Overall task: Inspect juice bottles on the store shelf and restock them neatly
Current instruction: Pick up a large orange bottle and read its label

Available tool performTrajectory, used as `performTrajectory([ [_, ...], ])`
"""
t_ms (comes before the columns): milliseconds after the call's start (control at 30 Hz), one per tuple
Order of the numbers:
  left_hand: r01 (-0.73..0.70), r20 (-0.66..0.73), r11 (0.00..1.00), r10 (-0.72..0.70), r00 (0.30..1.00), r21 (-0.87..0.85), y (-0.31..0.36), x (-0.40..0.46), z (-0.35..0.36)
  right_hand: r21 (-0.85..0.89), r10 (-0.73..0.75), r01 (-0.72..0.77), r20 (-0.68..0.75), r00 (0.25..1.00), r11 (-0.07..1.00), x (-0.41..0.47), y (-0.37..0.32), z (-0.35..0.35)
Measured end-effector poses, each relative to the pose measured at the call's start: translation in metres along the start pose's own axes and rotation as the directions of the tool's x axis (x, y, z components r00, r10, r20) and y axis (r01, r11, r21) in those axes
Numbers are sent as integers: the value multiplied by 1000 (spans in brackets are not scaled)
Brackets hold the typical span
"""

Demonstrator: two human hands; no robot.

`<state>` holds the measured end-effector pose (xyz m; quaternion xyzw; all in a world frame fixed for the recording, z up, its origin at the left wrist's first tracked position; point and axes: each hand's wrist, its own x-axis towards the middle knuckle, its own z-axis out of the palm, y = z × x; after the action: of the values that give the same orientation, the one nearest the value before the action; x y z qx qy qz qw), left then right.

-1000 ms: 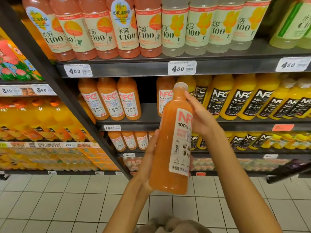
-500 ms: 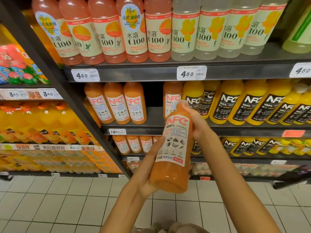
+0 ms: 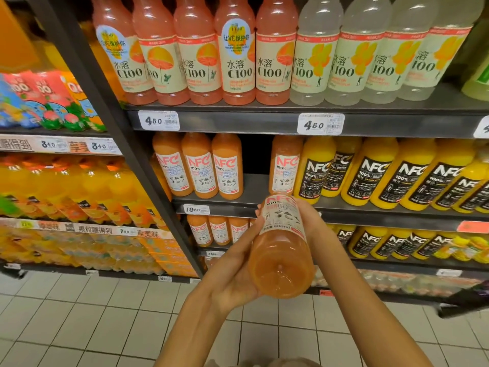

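I hold the bottle [image 3: 281, 250] tilted, cap toward the shelf [image 3: 264, 205]; left hand [image 3: 232, 271] and right hand [image 3: 311, 221] have fingers curled around it. I think the next move is to slide it into the gap [image 3: 258, 160].

Bright, even store light falls from above, and small white highlights glint on the shoulders of the C100 bottles [image 3: 239, 49] on the top shelf. The gap behind the NFC bottles [image 3: 198, 165] lies in deep shadow. The wide lens bends the shelf upright [image 3: 127, 144] into a slant. The far left and right edges are soft and smeared. The floor tiles [image 3: 79, 327] are evenly lit.
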<state>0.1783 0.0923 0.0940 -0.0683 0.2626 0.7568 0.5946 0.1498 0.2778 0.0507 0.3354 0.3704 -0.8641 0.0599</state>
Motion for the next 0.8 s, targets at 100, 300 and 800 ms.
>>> performTrajectory([
  [100, -23, 39, 1000, 22, 999, 19, 1, -4, 3, -6, -14, 14, 27, 1000, 1000, -2, -4, 5],
  [300, -27, 52, 999, 26, 998, 29, 0, -6, 1, -34, -116, 119, 87, 989, 992, -10, -11, 11],
  [800, -174, -63, 816, 249, 966, 551, -2, 17, -40, -10, -545, 560, 217, 810, 828, -63, -15, 20],
])
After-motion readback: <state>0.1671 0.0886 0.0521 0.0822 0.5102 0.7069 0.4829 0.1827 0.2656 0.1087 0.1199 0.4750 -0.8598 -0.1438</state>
